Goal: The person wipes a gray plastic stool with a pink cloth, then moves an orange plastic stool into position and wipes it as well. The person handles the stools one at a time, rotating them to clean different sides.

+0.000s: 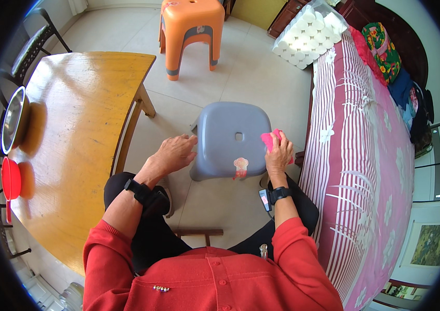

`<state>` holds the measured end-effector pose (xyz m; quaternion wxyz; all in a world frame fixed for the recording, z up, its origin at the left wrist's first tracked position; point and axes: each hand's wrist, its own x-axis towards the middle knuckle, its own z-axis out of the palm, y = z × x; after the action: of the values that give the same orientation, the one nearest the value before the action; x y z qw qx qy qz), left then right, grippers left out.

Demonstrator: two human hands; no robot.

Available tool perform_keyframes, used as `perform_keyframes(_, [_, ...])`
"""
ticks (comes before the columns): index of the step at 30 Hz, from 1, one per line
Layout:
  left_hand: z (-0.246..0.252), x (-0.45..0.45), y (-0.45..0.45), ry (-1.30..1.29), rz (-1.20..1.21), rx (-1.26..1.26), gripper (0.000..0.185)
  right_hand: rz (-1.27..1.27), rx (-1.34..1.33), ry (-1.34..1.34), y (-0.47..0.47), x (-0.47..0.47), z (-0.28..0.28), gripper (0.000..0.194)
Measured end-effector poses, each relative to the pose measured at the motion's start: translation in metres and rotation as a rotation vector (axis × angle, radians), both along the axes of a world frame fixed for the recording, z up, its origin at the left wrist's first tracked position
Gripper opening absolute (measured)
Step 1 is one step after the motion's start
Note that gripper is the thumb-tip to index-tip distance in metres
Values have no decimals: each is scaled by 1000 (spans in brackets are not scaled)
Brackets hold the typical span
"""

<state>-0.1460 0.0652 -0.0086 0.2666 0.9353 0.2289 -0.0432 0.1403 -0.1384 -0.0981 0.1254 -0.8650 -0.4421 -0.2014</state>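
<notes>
A grey plastic stool [223,132] stands upright on the floor in front of my knees, with a small square hole in its seat. A worn sticker [240,165] is on the seat's near edge. My right hand [279,151] grips a pink cloth [268,140] at the stool's right edge. At the opposite edge is my left hand [177,153], its fingers apart and holding nothing; whether the fingertips touch the stool's side cannot be made out.
To the left is a wooden table [72,128] bearing a metal basin [14,120] and a red plastic dipper [11,179]. Orange stacked stools [192,23] stand ahead. On the right, a bed [360,155] holds toilet paper packs [305,39] and folded fabrics [381,50].
</notes>
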Motion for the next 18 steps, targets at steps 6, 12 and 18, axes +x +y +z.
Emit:
perform_keyframes(6, [-1,0,0,-9,-3,2,29,45,172,243,11,-21,4,53])
perform_keyframes(12, [7,5,-1,-116,7,-42,31,29,497,705,24,-14,46,36])
perform_keyframes(18, [20,18,-17,-294,80,-337,35,170,516,1227,50,-84,81,35])
